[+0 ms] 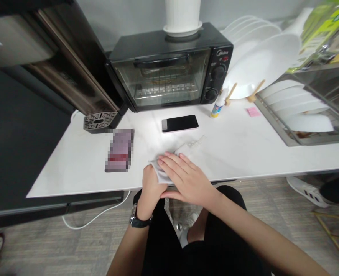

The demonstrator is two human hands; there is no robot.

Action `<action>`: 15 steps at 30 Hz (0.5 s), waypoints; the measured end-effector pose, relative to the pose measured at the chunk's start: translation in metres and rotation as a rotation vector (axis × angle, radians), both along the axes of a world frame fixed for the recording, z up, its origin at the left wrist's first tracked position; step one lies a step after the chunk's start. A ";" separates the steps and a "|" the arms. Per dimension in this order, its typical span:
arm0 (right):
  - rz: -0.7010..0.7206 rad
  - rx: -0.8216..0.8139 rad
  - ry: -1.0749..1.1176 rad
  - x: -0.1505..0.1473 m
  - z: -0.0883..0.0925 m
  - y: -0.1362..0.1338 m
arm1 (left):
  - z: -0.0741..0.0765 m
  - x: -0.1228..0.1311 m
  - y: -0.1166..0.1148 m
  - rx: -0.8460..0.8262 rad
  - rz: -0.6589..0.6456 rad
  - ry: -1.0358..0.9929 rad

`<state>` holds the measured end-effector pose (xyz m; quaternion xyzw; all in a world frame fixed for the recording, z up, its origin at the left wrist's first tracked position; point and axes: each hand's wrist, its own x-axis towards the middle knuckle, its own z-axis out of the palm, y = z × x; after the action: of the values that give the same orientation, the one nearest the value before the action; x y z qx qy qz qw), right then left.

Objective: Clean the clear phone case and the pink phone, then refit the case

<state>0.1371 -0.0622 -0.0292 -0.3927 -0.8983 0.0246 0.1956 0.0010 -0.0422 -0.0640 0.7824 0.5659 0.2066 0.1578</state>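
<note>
A white cloth or tissue lies near the front edge of the white counter. My left hand, with a black watch on its wrist, grips the cloth's near left edge with closed fingers. My right hand lies flat on top of the cloth, fingers stretched out and pointing left. A black phone rests face up just beyond the cloth. A small white bottle with a blue and yellow label stands to the phone's right.
A black toaster oven sits at the back with a white pot on it. A dark appliance stands at left, white plates in a rack at right. A blurred flat item and pink note lie on the counter.
</note>
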 end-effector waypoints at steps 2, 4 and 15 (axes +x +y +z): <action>-0.053 0.005 0.008 0.012 0.001 0.009 | 0.004 0.003 0.000 -0.011 0.007 0.015; -0.161 0.012 0.031 0.026 0.002 0.020 | 0.012 0.008 -0.002 -0.011 0.010 -0.013; -0.137 -0.015 -0.023 0.008 0.004 0.001 | 0.014 0.006 -0.003 -0.016 0.003 0.063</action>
<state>0.1453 -0.0609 -0.0250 -0.4548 -0.8714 0.0135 0.1833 0.0074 -0.0451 -0.0500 0.7864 0.5734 0.1775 0.1458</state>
